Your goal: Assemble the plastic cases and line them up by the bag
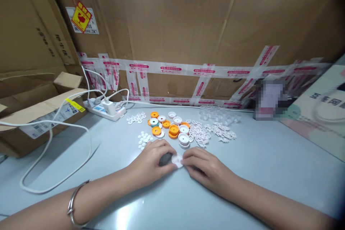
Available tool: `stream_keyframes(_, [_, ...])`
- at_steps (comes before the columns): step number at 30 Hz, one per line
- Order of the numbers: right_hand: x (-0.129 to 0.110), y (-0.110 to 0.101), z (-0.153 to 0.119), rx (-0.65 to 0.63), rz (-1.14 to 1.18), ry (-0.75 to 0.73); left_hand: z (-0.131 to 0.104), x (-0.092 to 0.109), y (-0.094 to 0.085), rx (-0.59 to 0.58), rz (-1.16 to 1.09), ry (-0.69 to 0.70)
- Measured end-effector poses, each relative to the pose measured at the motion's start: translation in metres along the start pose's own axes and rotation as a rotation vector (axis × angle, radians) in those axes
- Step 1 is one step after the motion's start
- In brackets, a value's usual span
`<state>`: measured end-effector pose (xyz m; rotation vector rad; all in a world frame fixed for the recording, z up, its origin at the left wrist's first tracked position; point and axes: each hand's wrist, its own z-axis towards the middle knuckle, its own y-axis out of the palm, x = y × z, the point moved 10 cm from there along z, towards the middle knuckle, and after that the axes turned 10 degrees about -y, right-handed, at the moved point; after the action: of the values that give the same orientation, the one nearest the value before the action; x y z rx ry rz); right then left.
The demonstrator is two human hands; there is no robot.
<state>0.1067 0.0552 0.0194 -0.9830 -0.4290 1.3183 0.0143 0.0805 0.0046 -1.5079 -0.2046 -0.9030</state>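
Note:
Between my two hands is a small round white plastic piece (pixel 177 160), held just above or at the tabletop. My left hand (pixel 159 156) pinches its left side between thumb and fingers. From the right, the fingertips of my right hand (pixel 201 165) close on its edge. Just beyond lie orange and white round caps (pixel 174 129), some stacked. Small white discs (pixel 144 139) are scattered to the left of them, with white stemmed pieces (pixel 136 118) farther back. Flat white cut-out pieces (pixel 201 133) form a pile on the right, and clear plastic parts (pixel 218 115) lie behind it.
A white power strip (pixel 107 111) with plugs stands at the back left, its white cable (pixel 90 143) looping over the table. An open cardboard box (pixel 40 115) is at left. A large taped carton (pixel 167 25) walls the back; a printed box (pixel 318 111) stands right.

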Motion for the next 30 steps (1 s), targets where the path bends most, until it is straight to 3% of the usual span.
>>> stream_keyframes(9, [0.006,-0.008,0.001,0.061,0.106,0.092,0.000,0.002,-0.002,0.008,-0.044,0.034])
stream_keyframes(16, [0.015,-0.016,-0.005,0.126,0.155,0.173,0.006,-0.016,-0.051,0.235,0.019,0.008])
stream_keyframes(19, [0.019,-0.018,-0.007,0.134,0.151,0.210,0.012,-0.022,-0.061,0.291,0.059,0.005])
stream_keyframes(27, [0.019,-0.018,-0.010,0.117,0.148,0.242,0.042,0.002,-0.026,0.158,0.161,0.138])
stream_keyframes(30, [0.019,-0.018,-0.011,0.122,0.159,0.248,0.054,-0.001,-0.021,0.151,0.104,0.119])
